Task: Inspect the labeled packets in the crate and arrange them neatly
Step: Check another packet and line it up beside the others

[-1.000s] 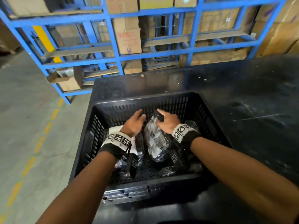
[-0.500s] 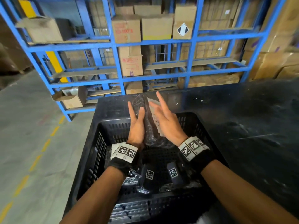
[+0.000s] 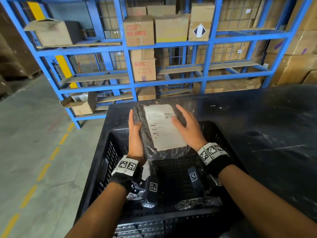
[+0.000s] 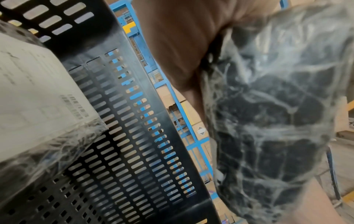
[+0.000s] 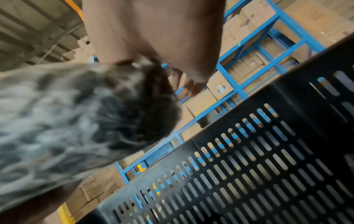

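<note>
Packet (image 3: 163, 133) label-up, long axis pointing away; left hand (image 3: 135, 140), right hand (image 3: 189, 133) grip its sides

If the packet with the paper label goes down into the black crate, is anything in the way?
Nothing visible blocks the way straight down: the packet, held by the left hand and right hand, hangs over the crate's bare middle floor; other packets lie at the front and left.
</note>
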